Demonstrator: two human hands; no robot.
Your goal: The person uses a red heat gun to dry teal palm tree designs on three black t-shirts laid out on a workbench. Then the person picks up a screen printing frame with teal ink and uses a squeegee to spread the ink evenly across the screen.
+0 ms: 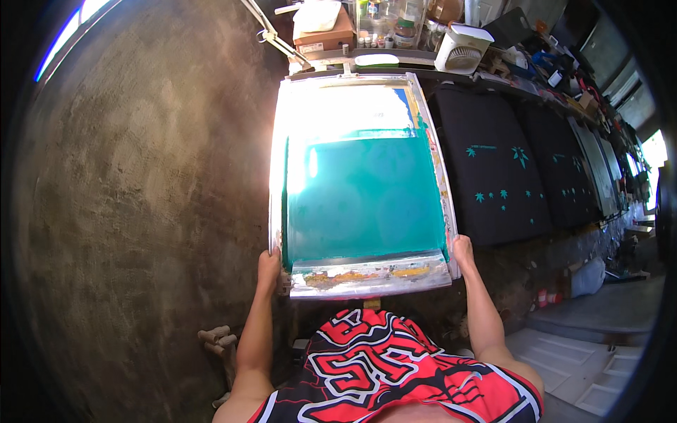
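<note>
A screen-printing frame [446, 204] with pale metal sides fills the middle, its lower mesh coated in teal ink [360, 197] and its far part glaring white. My left hand [269, 264] grips the frame's left side near the close end. My right hand [461, 250] grips the right side at about the same height. A wide metal bar [370, 275], smeared with white and ochre paint, lies across the near end between my hands. What lies under the frame is hidden.
To the right, dark fabric-covered boards [493, 176] carry small teal leaf prints. Behind the frame, a shelf holds a white fan [462, 46], a cardboard box [324, 39], several jars and a jointed lamp arm [275, 39]. A rough wall or floor surface [127, 176] fills the left.
</note>
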